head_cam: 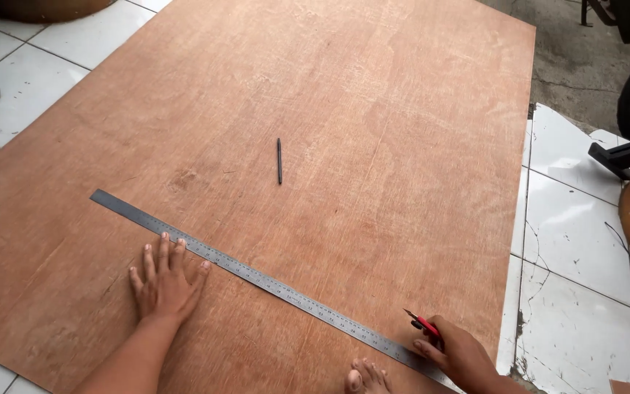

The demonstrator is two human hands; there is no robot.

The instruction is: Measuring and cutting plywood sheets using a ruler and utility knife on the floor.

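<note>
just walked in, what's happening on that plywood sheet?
A person is working on a large plywood sheet lying on a tiled floor. The left hand lies flat with its fingertips against a long metal ruler set diagonally across the sheet. The right hand holds a red-handled cutter with its tip at the ruler's near end. A dark pencil lies loose farther up the sheet. Toes show at the bottom edge.

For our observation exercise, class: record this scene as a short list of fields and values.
surface: large brown plywood sheet lying on white floor tiles
left hand: flat on the sheet, fingertips at the long steel ruler
right hand: holds a red-handled cutter at the ruler's edge
loose item: thin dark pencil lying on the sheet beyond the ruler
also in view: bare toes
</note>
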